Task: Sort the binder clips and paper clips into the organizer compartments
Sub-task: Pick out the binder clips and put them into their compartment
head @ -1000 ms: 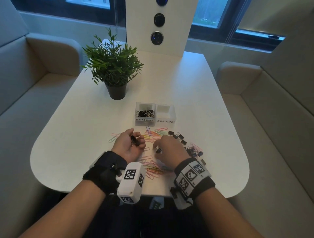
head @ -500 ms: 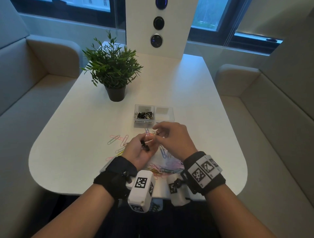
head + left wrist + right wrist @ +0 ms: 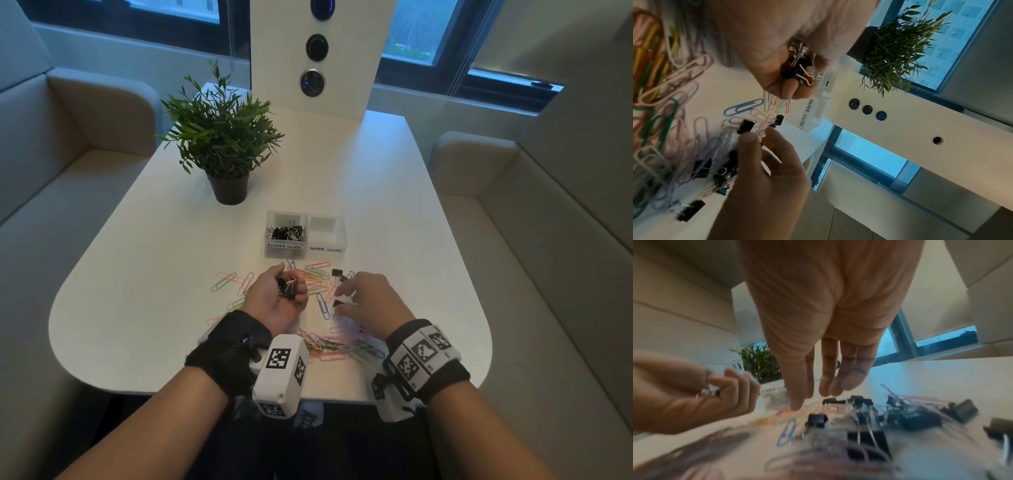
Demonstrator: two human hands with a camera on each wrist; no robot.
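The left hand (image 3: 277, 298) is cupping a few black binder clips (image 3: 287, 287) in curled fingers, while the right hand (image 3: 371, 301) is hovering with loose, straight fingers over a loose binder clip (image 3: 337, 303) among scattered paper clips (image 3: 322, 305). These clips are likely light, stiff and springy, best pinched by the body. The organizer (image 3: 306, 255) is standing just beyond, with open table (image 3: 137, 274) around it.

The white table (image 3: 137, 274) carries a potted plant (image 3: 222, 137), an organizer (image 3: 305, 251), scattered paper clips (image 3: 224, 281) and binder clips (image 3: 337, 273).
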